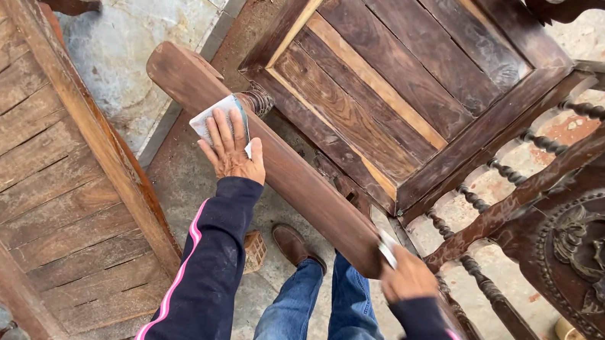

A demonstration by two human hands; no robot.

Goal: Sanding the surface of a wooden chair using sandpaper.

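left hand (pixel 232 150) presses pale sandpaper (pixel 220 118) flat-fingered on the smooth brown armrest (pixel 301 181); right hand (pixel 406 275) grip clamps its end.

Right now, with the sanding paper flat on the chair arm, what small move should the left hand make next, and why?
Probably slide the left hand with the sandpaper down along the wooden armrest toward the right hand. The paper lies near the armrest's upper end, so most of its length lies below it, and the right hand grips the lower end, apparently steadying it.
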